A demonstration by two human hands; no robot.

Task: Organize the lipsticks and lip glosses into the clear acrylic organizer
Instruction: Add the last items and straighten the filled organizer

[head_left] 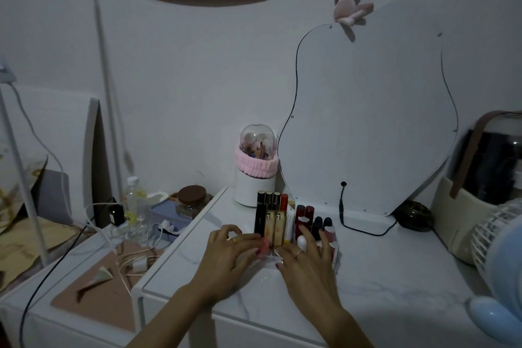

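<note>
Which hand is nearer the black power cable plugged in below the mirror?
Right. The right hand rests on the organizer's front, just left of the black power cable. The left hand is further left, beyond the upright lipsticks.

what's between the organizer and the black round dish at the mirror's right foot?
Head view: only bare tabletop crossed by the mirror's black cable, between organizer and dish.

Left hand [230, 251] and right hand [306, 258] extended forward, fingers spread
</note>
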